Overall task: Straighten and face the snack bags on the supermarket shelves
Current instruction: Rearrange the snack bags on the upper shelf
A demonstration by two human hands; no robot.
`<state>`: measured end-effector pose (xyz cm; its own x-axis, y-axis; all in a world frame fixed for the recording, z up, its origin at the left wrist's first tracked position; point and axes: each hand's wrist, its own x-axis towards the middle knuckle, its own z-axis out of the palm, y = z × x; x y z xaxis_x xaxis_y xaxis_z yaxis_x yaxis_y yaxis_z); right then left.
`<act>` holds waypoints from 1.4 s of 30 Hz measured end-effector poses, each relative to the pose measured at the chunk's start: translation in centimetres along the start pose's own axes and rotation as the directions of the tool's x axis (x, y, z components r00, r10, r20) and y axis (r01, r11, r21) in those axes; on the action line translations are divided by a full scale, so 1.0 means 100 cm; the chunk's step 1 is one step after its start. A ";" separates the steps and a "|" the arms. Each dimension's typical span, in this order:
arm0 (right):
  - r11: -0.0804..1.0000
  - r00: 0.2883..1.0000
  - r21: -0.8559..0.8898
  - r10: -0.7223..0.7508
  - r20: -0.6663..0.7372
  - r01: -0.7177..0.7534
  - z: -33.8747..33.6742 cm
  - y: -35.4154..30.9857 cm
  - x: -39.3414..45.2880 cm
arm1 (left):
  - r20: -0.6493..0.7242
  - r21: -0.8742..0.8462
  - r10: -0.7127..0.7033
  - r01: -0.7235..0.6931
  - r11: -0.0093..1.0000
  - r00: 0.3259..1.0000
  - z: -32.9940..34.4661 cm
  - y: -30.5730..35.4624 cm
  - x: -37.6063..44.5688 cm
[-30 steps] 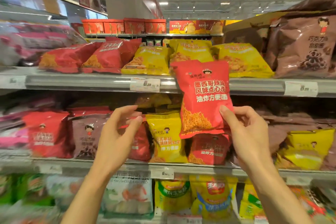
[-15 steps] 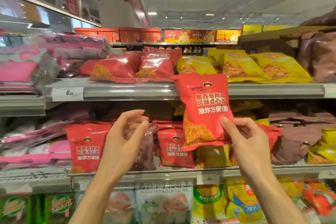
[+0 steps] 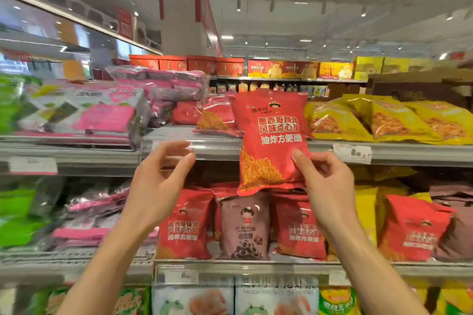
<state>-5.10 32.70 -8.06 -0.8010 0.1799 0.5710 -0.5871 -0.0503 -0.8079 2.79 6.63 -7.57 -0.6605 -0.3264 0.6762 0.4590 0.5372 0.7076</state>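
Note:
My right hand [image 3: 326, 186] pinches the lower right corner of a red snack bag [image 3: 271, 135] and holds it upright, label facing me, in front of the upper shelf's edge [image 3: 217, 147]. My left hand [image 3: 160, 181] hovers to the bag's left with its fingers apart, holding nothing and not touching the bag. Red bags [image 3: 212, 117] lie flat on the upper shelf behind the held bag. On the shelf below stand a red bag [image 3: 184, 225], a brown chocolate bag [image 3: 244, 227] and another red bag [image 3: 299, 227].
Yellow bags [image 3: 384, 120] lie flat on the upper shelf to the right. Pink packs [image 3: 158, 87] are stacked at upper left, green and pink packs further left. Price tags hang on the shelf rails [image 3: 352, 153]. A lower shelf holds white and yellow bags [image 3: 273, 296].
The view has swung left and the shelves have shifted right. The held red bag has risen from the lower shelf level to the upper shelf edge. My left hand stays open beside it.

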 end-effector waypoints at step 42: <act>0.994 0.944 0.015 0.095 0.317 -0.105 0.002 0.018 0.035 | 0.238 0.794 -0.170 -0.091 0.600 0.956 -0.006 -0.015 0.131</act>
<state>-9.00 33.07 -7.46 -0.8487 -0.1465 0.5082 -0.5013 -0.0835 -0.8612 -6.21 1.04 0.37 -0.8509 -0.2184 0.4778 -0.1364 0.9702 0.2005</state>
